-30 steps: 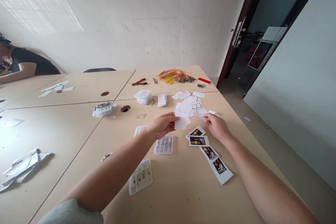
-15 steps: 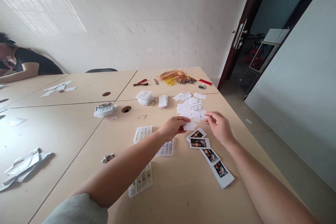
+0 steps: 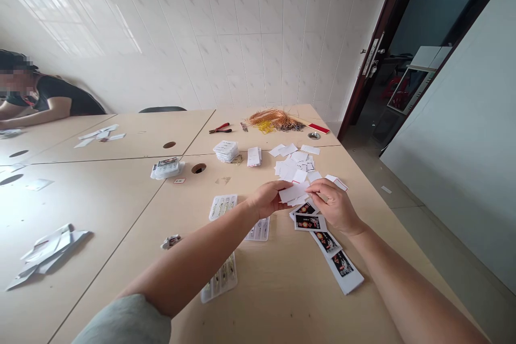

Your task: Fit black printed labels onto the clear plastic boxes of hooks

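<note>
My left hand (image 3: pixel 269 197) is closed around the left end of some small white cards (image 3: pixel 293 192), held fanned just above the table. Thumb and fingers of my right hand (image 3: pixel 335 205) pinch at the right edge of the top card. Right behind the hands spreads a loose pile of white cards (image 3: pixel 297 164), some with printed lines. Below them lie black-printed white cards (image 3: pixel 309 222) in overlapping stacks. Partly hidden by my left forearm are clear trays (image 3: pixel 223 205) with small slim pieces in their slots.
Farther back are a stack of white trays (image 3: pixel 226 151), red-handled pliers (image 3: pixel 220 128) and a bundle of copper-coloured wire (image 3: pixel 274 118). White packaging (image 3: pixel 48 252) lies at the left. A person (image 3: pixel 52 94) leans on the table at the far left.
My right hand has moved left from the pile's edge to the cards in my left hand. A red-edged white card now shows behind my right hand. The view has shifted slightly.
</note>
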Motion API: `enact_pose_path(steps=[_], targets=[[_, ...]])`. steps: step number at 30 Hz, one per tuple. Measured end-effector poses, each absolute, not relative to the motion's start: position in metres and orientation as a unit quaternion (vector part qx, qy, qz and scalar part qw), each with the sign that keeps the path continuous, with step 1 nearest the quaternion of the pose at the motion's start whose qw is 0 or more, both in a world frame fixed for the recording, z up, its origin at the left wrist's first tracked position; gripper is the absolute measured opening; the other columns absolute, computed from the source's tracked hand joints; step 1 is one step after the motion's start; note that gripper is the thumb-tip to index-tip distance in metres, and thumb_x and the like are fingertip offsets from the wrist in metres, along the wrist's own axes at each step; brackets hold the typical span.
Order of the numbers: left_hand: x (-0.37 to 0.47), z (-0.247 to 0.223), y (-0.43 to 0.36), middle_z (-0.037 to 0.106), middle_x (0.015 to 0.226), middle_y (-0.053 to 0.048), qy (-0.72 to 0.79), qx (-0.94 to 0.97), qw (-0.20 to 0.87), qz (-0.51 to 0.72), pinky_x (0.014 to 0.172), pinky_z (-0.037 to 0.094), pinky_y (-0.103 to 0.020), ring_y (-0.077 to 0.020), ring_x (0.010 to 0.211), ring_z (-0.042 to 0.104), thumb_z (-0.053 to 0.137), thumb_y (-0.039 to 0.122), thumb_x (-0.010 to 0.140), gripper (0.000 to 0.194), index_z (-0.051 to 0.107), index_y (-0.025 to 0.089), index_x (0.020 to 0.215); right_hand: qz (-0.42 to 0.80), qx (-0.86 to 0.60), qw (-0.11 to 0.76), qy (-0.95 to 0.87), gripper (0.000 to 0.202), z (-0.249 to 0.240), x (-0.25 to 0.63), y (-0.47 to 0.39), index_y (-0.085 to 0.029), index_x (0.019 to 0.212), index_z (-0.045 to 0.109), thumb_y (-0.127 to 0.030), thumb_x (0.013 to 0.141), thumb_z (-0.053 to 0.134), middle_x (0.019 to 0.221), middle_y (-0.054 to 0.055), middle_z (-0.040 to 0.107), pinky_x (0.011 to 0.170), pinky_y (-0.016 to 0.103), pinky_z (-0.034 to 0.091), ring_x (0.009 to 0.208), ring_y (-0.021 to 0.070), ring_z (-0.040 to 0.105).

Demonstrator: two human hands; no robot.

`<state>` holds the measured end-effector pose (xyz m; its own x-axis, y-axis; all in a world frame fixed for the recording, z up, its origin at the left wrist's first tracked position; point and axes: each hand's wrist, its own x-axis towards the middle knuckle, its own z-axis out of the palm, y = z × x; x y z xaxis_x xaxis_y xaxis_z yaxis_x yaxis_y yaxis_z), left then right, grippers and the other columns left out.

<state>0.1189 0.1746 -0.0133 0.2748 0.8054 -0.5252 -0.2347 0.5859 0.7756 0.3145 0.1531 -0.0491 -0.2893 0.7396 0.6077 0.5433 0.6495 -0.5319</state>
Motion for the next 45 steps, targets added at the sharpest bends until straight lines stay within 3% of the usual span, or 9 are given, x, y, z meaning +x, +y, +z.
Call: enact_pose_path(steps=[4,7,10,17,25,34,39,42,45], targets=[[0.117,-0.02,0.176,0.069,0.106,-0.006,0.504,0.303,0.717,0.374,0.071,0.06,-0.032,-0.0158,0.084,0.068,0.063,0.032,0.098,0.023,0.065,0.014,0.113,0.086,-0.418,0.446,-0.787,0.019,-0.047,0.313,0.149,-0.018,0.092,0.068,-0.029,0.101,0.056,0.094,0.003,0.07,0.085,0.037,0.056,0.089,0.0166,0.067],[0.113,-0.018,0.177,0.069,0.108,-0.006,0.504,0.311,0.703,0.394,0.074,0.06,-0.034,-0.0169,0.087,0.068,0.063,0.031,0.098,0.023,0.065,0.014,0.114,0.069,-0.468,0.441,-0.763,0.014,-0.043,0.32,0.152,-0.018,0.098,0.068,-0.026,0.1,0.056,0.107,0.005,0.068,0.093,0.041,0.054,0.101,0.0194,0.065],[0.106,-0.013,0.175,0.07,0.102,-0.005,0.498,0.325,0.696,0.402,0.073,0.06,-0.032,-0.0155,0.083,0.068,0.064,0.028,0.097,0.018,0.066,0.013,0.106,0.073,-0.544,0.408,-0.729,0.017,-0.043,0.336,0.162,-0.018,0.109,0.066,-0.03,0.1,0.059,0.12,0.008,0.066,0.092,0.042,0.055,0.105,0.0206,0.064],[0.101,-0.003,0.163,0.073,0.082,-0.004,0.473,0.366,0.683,0.42,0.079,0.056,-0.028,-0.0109,0.073,0.066,0.072,0.012,0.088,0.011,0.071,0.011,0.078,0.165,-0.655,0.223,-0.703,0.022,-0.052,0.365,0.176,-0.018,0.112,0.067,-0.034,0.099,0.063,0.112,0.006,0.07,0.082,0.038,0.06,0.093,0.0177,0.069],[0.101,-0.002,0.158,0.073,0.08,-0.004,0.452,0.396,0.674,0.43,0.085,0.054,-0.032,-0.0128,0.074,0.067,0.088,0.016,0.069,0.016,0.073,0.014,0.074,0.195,-0.648,0.182,-0.713,0.024,-0.039,0.362,0.167,-0.019,0.117,0.066,-0.034,0.098,0.064,0.123,0.008,0.068,0.09,0.042,0.058,0.105,0.021,0.068],[0.108,-0.013,0.156,0.07,0.072,-0.003,0.478,0.459,0.642,0.384,0.073,0.051,-0.03,-0.0134,0.065,0.064,0.083,0.015,0.071,0.013,0.07,0.016,0.075,0.248,-0.652,0.256,-0.669,0.022,-0.028,0.348,0.161,-0.018,0.11,0.068,-0.035,0.099,0.062,0.114,0.007,0.07,0.089,0.042,0.057,0.1,0.0198,0.068],[0.126,-0.019,0.157,0.062,0.062,0.002,0.492,0.532,0.583,0.369,0.061,0.042,-0.025,-0.0122,0.058,0.055,0.074,0.01,0.075,0.01,0.067,0.017,0.076,0.388,-0.582,0.327,-0.635,0.024,-0.028,0.326,0.153,-0.016,0.111,0.067,-0.036,0.098,0.065,0.107,0.005,0.071,0.082,0.038,0.06,0.092,0.0181,0.069],[0.139,-0.019,0.154,0.056,0.063,0.007,0.496,0.572,0.531,0.381,0.061,0.04,-0.025,-0.0127,0.058,0.052,0.068,0.007,0.078,0.018,0.064,0.02,0.089,0.481,-0.546,0.35,-0.59,0.024,-0.037,0.309,0.148,-0.014,0.107,0.067,-0.036,0.098,0.064,0.098,0.003,0.07,0.072,0.033,0.06,0.082,0.0155,0.069],[0.146,-0.018,0.152,0.054,0.065,0.007,0.505,0.612,0.477,0.378,0.066,0.042,-0.027,-0.0149,0.062,0.052,0.068,0.007,0.079,0.032,0.062,0.023,0.105,0.533,-0.526,0.387,-0.538,0.024,-0.046,0.298,0.147,-0.014,0.11,0.066,-0.036,0.099,0.063,0.102,0.004,0.07,0.074,0.034,0.061,0.084,0.016,0.07]])
